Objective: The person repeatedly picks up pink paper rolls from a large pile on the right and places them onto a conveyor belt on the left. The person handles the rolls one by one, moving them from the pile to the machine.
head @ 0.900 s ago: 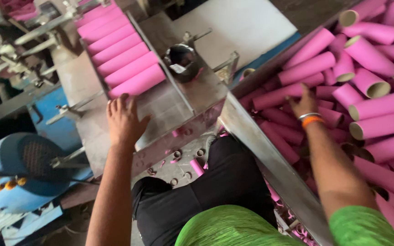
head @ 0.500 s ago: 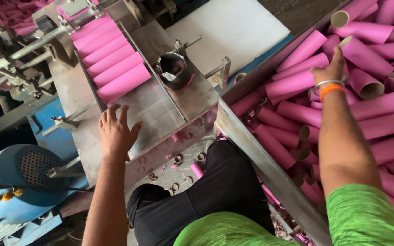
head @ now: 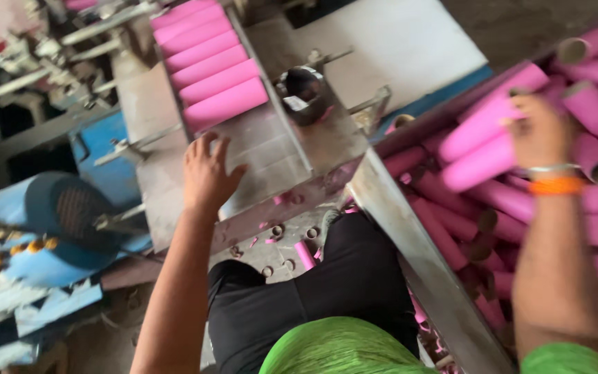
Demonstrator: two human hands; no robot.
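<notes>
Hands unchanged: left (head: 205,173) still flat, released, on metal tray (head: 271,149); right (head: 541,131) now grasping pink tubes (head: 482,142).

Two pink cardboard tubes (head: 482,142) lie side by side atop a heap of like tubes, slanting toward two o'clock. The right hand (head: 540,131) closes over their upper ends. At ten o'clock, five pink tubes (head: 209,66) lie in a row on the metal chute (head: 264,149), where the left hand (head: 205,173) rests flat.
</notes>
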